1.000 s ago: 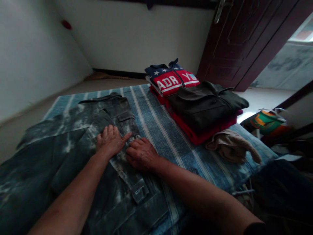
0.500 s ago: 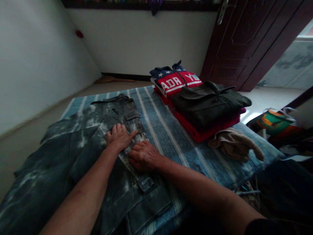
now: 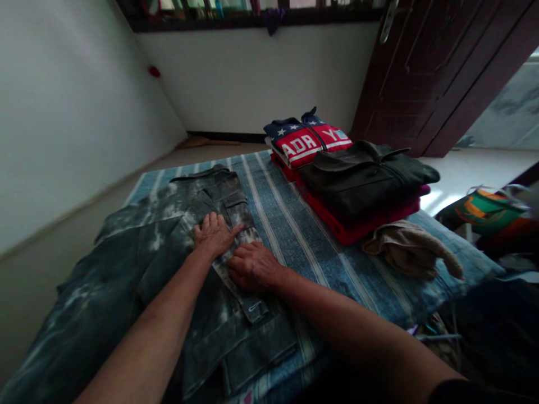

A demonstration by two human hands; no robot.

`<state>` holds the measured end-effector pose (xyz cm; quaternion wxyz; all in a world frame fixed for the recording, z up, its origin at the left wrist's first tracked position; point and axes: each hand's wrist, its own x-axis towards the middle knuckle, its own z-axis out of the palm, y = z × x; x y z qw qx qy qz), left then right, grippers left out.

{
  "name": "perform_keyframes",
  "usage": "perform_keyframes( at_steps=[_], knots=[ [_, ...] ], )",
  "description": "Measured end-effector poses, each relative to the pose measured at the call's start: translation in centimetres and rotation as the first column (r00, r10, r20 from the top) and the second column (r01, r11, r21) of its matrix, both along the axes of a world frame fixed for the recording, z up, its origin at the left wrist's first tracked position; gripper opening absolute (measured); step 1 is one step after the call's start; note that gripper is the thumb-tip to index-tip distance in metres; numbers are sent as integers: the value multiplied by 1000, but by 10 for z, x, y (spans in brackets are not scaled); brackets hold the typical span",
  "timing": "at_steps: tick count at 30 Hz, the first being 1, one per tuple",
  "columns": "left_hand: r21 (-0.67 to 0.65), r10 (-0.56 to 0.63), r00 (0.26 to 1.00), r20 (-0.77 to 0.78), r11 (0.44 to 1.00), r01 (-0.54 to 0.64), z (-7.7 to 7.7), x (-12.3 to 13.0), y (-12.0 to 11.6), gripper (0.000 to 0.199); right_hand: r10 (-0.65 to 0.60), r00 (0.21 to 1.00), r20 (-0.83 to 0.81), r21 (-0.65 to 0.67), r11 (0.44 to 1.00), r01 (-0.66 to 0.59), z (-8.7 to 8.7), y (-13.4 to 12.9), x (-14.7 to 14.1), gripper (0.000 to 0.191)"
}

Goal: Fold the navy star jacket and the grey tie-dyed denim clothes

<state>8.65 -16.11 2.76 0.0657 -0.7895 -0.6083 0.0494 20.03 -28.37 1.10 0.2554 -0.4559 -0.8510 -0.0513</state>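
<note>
A dark grey-green jacket point(image 3: 164, 241) with pale mottled patches lies spread over the left side of a blue striped cloth point(image 3: 295, 241). My left hand point(image 3: 214, 235) rests flat on it near a flap pocket, fingers stretched out and thumb pointing right. Just to the right and nearer to me, my right hand point(image 3: 255, 266) is closed, with its curled fingers on the jacket's right-hand edge. Those fingertips are hidden under the knuckles. Below the right hand a small tab point(image 3: 256, 308) with a light mark shows on the fabric.
Folded clothes stand at the right: a red and navy starred top point(image 3: 307, 140) behind, and a black jacket point(image 3: 366, 174) over red garments. A crumpled beige cloth point(image 3: 412, 249) lies beside them. Beyond are a dark red door point(image 3: 425, 78) and a green-orange bag point(image 3: 484, 207).
The whole view has shifted slightly, so everything appears a little further right. Both hands keep nearly the same places on the jacket.
</note>
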Motion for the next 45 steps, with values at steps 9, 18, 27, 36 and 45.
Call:
perform_keyframes(
  at_steps=[9,18,27,36,45],
  knots=[
    [-71,3,993,114,997,5,6,-2,-5,81,4,1000,-22,-40,999,-5,-1,-1,-2,18],
    [-31,19,990,138,999,-15,23,-26,-39,67,39,994,-106,-26,999,-42,-5,-10,-6,11],
    [-102,-11,985,174,994,29,1,-33,-61,69,94,981,-172,-21,995,-99,-7,-18,-5,13],
    [-112,-24,960,279,992,58,-6,-47,-109,65,175,969,-175,18,985,-174,-23,-20,2,20],
    [-120,15,942,336,992,27,-2,-39,-112,63,164,969,-184,27,986,-162,-26,-21,2,23]
  ],
)
